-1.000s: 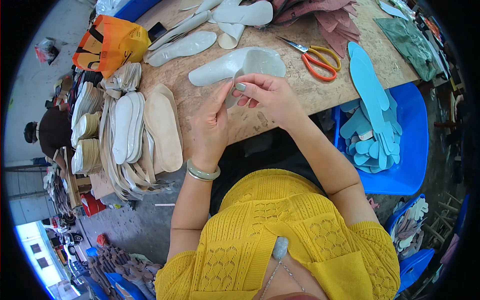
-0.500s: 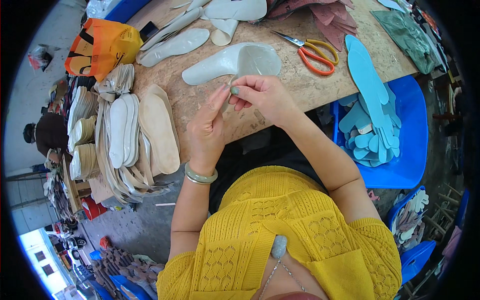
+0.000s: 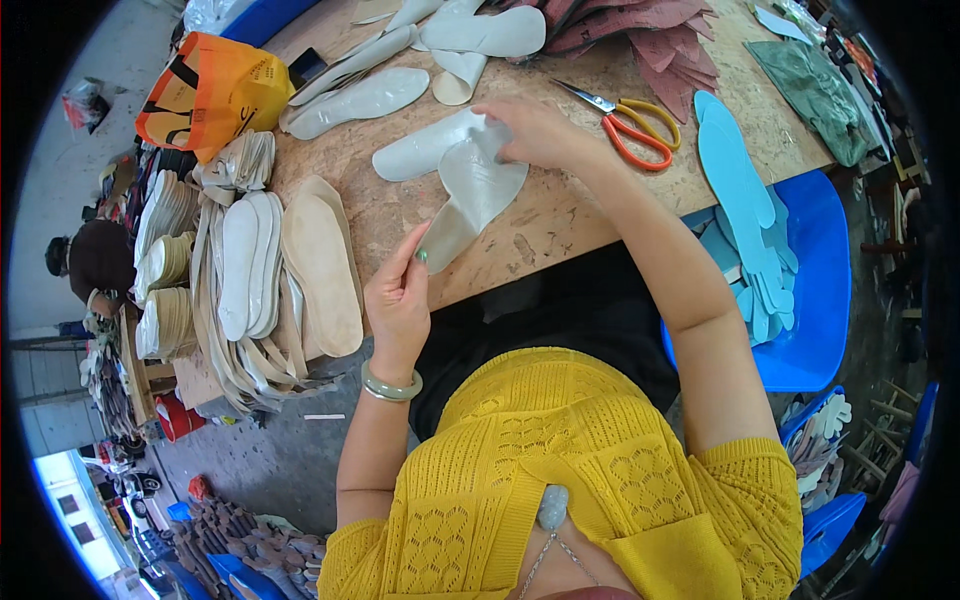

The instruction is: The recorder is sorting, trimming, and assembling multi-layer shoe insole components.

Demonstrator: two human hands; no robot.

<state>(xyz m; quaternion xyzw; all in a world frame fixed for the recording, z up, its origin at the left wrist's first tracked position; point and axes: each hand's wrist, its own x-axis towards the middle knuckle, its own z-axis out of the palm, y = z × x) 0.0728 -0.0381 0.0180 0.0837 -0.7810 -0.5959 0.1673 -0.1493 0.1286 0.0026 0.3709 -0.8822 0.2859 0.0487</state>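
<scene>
Left hand (image 3: 398,310): thumb and fingers pinched together on the near end of a pale insole-shaped piece (image 3: 475,195), above the near side of the table (image 3: 565,215), partly over another pale piece (image 3: 418,152). Right hand (image 3: 545,135) half-curled at its far end; I can't tell whether it grips. I'd pull lightly, ends aligned, against creasing. Right: blue bin (image 3: 825,310), light-blue sole shapes (image 3: 768,262) inside. Far left: orange bag (image 3: 258,92), contents hidden.
</scene>
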